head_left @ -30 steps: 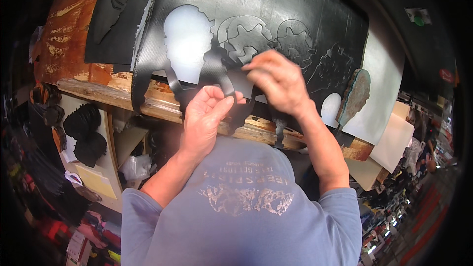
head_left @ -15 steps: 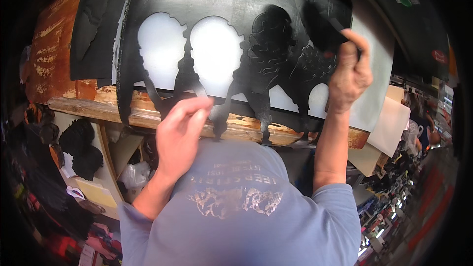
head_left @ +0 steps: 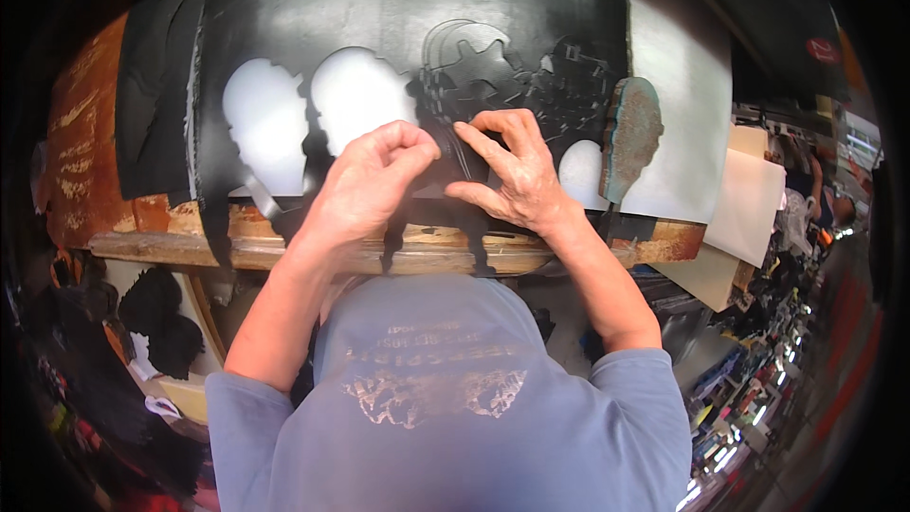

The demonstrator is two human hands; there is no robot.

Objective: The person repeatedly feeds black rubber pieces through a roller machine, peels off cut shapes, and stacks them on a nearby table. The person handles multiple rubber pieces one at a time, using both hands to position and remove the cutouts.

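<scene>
1. head view: a workbench (head_left: 81, 133) with a worn red-brown top and a rough wooden front edge runs across the upper half, in front of the person.
2. on it lies a large, smooth black sheet (head_left: 322, 0), the thing being worked on; strips of its lower margin hang over the bench edge.
3. the person's blue-grey t-shirt (head_left: 455, 398) fills the lower middle.
4. a pale board (head_left: 692, 133) lies beneath the black sheet and shows along its right side.
5. left of the black sheet, a second black sheet (head_left: 156, 85) covers part of the bench.
6. at the right end of the bench are cream sheets (head_left: 749, 209).
7. the left hand (head_left: 374, 180) is above the lower part of the black sheet, fingers bent in toward the thumb; whether they pinch the material, i cannot tell.
8. the right hand (head_left: 507, 166) faces it just beside, thumb and forefinger spread apart over the sheet; contact is unclear.
9. two sole-shaped openings (head_left: 265, 123) in the sheet, left of the hands, show white.
10. beyond the right hand, layered cut outlines (head_left: 469, 38) overlap, slightly offset.
11. a brown sole-shaped die (head_left: 633, 133) with a teal rim stands near the sheet's right edge.
</scene>
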